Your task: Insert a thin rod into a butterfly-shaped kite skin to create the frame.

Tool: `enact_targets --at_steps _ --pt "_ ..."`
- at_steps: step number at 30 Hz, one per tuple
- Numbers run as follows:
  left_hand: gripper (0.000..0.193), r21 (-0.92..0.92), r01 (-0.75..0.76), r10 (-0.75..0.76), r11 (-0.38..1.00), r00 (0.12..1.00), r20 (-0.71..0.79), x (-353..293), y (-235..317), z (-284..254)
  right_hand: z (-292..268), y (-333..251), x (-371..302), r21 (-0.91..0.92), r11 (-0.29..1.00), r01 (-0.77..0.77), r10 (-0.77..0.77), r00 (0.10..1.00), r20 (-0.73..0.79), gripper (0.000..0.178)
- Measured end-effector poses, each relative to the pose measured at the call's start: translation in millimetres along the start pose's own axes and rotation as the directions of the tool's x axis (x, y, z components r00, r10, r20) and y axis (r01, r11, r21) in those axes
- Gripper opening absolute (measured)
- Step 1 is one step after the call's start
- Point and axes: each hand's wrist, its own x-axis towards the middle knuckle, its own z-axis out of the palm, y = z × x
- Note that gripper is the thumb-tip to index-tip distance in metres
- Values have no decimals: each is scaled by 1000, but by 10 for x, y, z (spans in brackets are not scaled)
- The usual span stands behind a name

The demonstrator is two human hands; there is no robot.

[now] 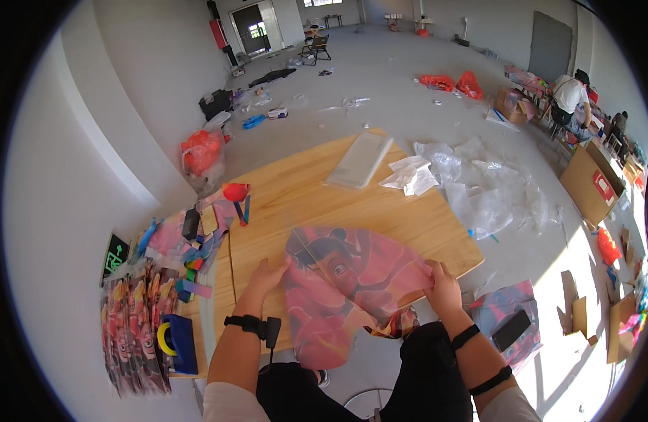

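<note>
- Left grip [269, 276] pinches the pink printed sheet [384, 257] at nine o'clock, right grip [445, 287] at three.
- Uneven pull could crease its seven-o'clock flap [320, 341], overhanging the surface [289, 197].

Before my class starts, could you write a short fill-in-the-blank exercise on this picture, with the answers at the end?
Between the left hand and the right hand spreads a patterned sheet, mostly ____ in colour.
The ring on the blue tape dispenser is coloured ____.
On the wooden table, crumpled white paper lies to the ____ of the clear flat packet.
Missing words: pink; yellow; right.
</note>
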Motion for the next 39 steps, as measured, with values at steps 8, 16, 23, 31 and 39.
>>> enact_targets --at_steps 8,16,23,31,39 --pt "77 263 -149 -13 953 849 528 -1575 -928 -75 107 -46 34 47 988 -147 144 987 68 64" --pt "47 -131 -31 76 991 932 354 -2120 -1176 693 77 -107 47 115 978 -174 166 983 76 71" --pt "23 -432 119 -95 894 992 77 -1853 -1165 112 -53 146 91 -53 997 -57 56 998 -21 66" --pt "25 199 -205 245 958 947 -206 -958 -1359 -644 -19 351 297 -403 878 260 -288 958 -9 48" --pt "33 238 -135 209 962 925 -318 -501 -1317 -511 142 316 534 -285 953 99 -78 993 86 55"
